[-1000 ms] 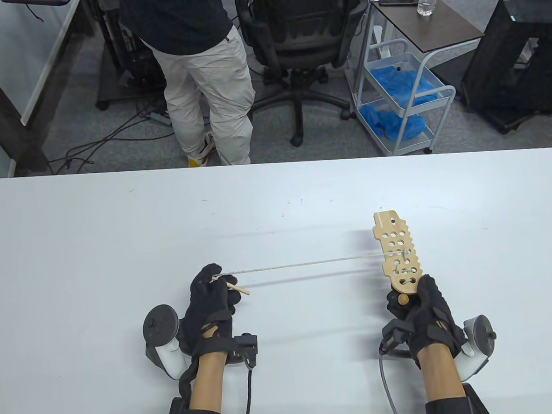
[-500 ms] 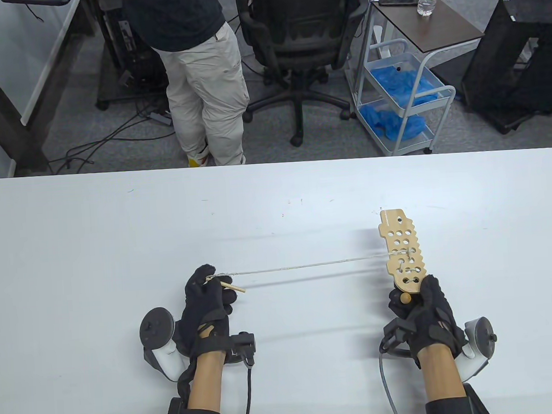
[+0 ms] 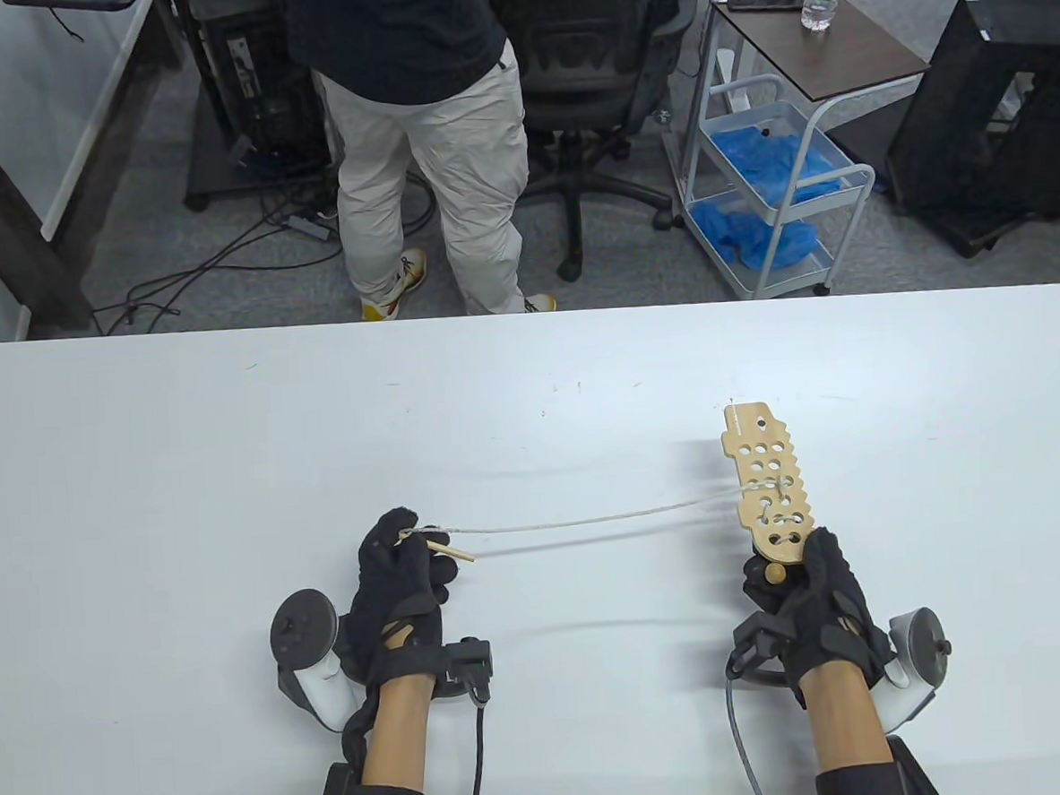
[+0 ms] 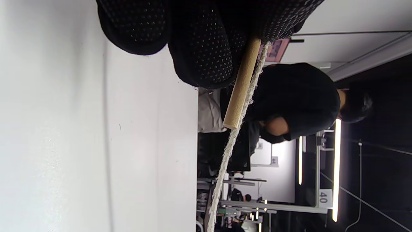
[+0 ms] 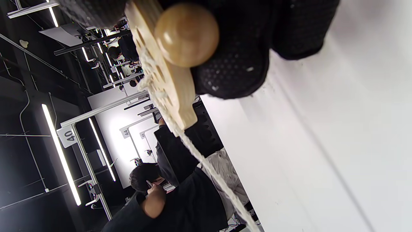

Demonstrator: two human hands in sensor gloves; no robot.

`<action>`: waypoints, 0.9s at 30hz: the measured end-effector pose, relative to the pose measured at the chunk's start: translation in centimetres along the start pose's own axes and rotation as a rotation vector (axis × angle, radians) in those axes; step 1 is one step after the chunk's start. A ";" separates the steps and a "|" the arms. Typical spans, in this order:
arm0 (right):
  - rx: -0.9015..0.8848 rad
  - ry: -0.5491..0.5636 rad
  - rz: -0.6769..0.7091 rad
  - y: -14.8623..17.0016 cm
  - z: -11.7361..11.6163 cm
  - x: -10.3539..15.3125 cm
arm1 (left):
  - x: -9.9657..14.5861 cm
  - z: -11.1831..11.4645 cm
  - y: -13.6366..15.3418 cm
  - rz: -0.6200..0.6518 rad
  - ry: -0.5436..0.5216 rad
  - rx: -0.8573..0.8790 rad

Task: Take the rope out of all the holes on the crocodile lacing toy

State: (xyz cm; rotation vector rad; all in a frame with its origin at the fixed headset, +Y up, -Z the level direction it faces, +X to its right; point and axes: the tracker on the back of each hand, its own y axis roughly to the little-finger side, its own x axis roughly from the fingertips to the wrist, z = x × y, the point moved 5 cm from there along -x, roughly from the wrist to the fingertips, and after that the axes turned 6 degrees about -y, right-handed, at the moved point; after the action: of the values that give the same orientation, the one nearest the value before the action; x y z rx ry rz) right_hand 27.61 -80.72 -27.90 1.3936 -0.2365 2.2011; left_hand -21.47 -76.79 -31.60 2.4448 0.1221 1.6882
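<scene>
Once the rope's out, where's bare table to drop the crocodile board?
Bare white table lies left of and beyond the left hand, and right of the tan wooden crocodile lacing board toward the table's right edge. Crowded: the strip between the hands, where the cream rope spans from the left hand's wooden needle to the board held by the right hand.

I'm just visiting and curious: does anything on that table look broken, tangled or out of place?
Nothing stands out. The rope runs from the left hand to the wooden lacing toy held by the right hand, still laced through a few holes.
</scene>
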 end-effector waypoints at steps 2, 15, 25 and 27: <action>0.001 -0.002 0.001 0.0 -0.1 0.0 | 0.0 0.0 -0.2 0.011 -0.005 -0.007; 0.124 -0.033 0.026 0.2 -1.4 0.4 | 0.4 0.8 -0.8 0.058 -0.004 -0.056; 0.224 -0.083 0.042 0.8 -3.2 1.0 | 0.6 1.8 -2.1 0.159 0.043 -0.096; 0.230 -0.104 0.043 1.0 -3.8 1.3 | 0.8 2.3 -2.5 0.189 0.060 -0.110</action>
State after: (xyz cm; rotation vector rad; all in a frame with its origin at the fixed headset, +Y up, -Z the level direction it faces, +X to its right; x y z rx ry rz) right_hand 23.66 -79.57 -28.40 1.6432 -0.0507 2.2495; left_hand -19.01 -74.38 -32.13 2.3904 -0.1947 1.7920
